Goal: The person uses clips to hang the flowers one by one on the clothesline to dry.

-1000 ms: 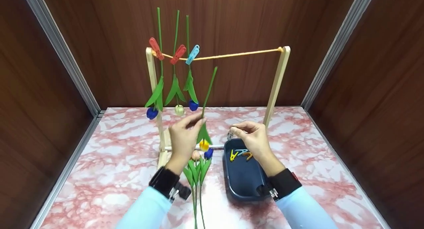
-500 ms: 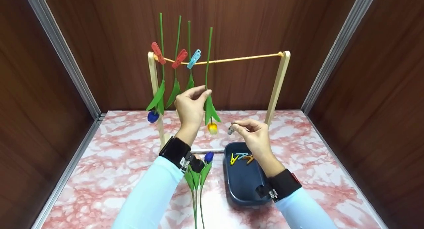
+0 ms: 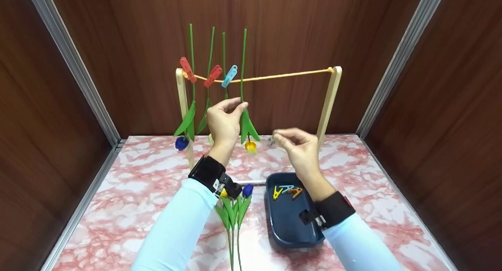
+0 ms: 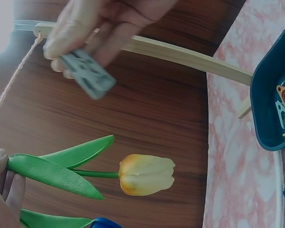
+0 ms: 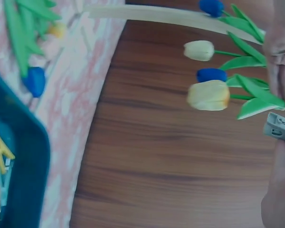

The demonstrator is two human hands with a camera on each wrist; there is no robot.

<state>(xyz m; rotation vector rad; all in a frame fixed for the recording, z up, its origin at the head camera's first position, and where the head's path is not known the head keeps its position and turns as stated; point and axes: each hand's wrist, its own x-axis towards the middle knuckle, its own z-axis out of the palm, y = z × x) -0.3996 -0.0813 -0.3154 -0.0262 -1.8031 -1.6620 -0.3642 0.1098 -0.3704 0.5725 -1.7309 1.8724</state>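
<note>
My left hand (image 3: pixel 225 120) pinches the stem of a yellow tulip (image 3: pixel 250 147) that hangs head down. Its bare stem rises past the orange cord (image 3: pixel 282 75), right of the light blue clothespin (image 3: pixel 230 76). Between right thumb and fingers, my right hand (image 3: pixel 302 149) holds a grey clothespin (image 4: pixel 89 73), lower than the cord and to the right of the tulip. Three tulips hang upside down on the cord's left part, held by a red clothespin (image 3: pixel 187 70), another red clothespin (image 3: pixel 213 75) and the light blue one. My left hand partly hides their flowers in the head view.
A dark blue tray (image 3: pixel 294 220) with yellow, light blue and orange clothespins stands below my right hand. Left of it several tulips lie on the table, among them a blue tulip (image 3: pixel 247 190). A wooden post (image 3: pixel 329 106) carries the cord's right end.
My left hand has risen with the yellow tulip, bringing its stem up across the cord. My right hand has moved up from above the tray, still holding the grey clothespin.
</note>
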